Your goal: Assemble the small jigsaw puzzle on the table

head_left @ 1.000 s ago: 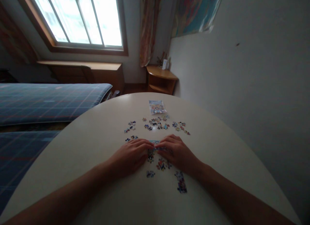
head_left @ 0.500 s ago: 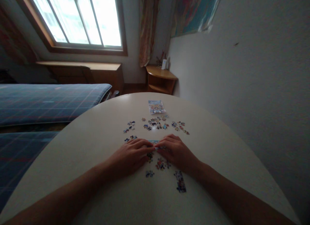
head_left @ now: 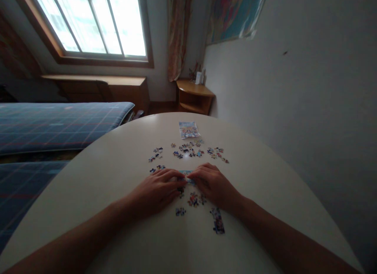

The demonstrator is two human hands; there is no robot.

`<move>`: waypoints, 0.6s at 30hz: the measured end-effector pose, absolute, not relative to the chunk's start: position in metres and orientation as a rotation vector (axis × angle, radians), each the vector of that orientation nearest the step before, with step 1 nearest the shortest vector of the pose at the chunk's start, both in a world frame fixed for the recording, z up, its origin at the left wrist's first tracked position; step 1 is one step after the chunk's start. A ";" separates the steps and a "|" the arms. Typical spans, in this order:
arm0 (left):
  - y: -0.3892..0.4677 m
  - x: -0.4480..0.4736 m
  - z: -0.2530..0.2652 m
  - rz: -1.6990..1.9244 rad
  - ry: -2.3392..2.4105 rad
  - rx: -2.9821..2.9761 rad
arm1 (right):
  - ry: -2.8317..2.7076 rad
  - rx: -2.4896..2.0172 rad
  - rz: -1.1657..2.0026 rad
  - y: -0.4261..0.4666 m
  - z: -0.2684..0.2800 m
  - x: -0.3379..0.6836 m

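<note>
On the table a partly joined light-blue jigsaw section (head_left: 188, 181) lies between my two hands, largely covered by them. My left hand (head_left: 161, 185) is closed, fingertips pressed on the section's left part. From the right, my right hand (head_left: 212, 183) is closed too, thumb and fingers gripping the section's other side. Below the hands sit a reddish cluster of puzzle pieces (head_left: 193, 199), a small joined pair (head_left: 180, 212) and a longer dark joined strip (head_left: 218, 222). Beyond the hands, loose puzzle pieces (head_left: 188, 149) are scattered. The undersides of both hands are hidden.
A printed picture packet (head_left: 189, 130) lies near the far edge of the round white table (head_left: 118, 164). More pieces lie at the left (head_left: 155, 154) and right (head_left: 217, 152). A plaid mattress (head_left: 59, 124) stands left, a wooden corner shelf (head_left: 196, 91) behind, a wall (head_left: 309, 109) right.
My fingertips have drawn slightly apart, showing more of the light-blue section between them. The view has shifted a little; the other pieces lie as before.
</note>
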State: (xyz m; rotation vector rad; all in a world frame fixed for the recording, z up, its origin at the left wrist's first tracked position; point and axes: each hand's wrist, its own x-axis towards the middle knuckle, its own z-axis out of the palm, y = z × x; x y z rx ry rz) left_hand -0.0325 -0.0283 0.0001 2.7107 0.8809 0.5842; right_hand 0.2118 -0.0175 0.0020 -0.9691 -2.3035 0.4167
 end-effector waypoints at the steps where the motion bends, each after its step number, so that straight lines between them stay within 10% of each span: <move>1: -0.028 -0.032 0.000 0.581 0.882 2.710 | -2.302 -0.970 0.413 -0.017 0.002 0.212; 18: -0.030 -0.032 0.000 0.591 0.891 2.748 | -2.307 -1.014 0.374 -0.017 0.004 0.212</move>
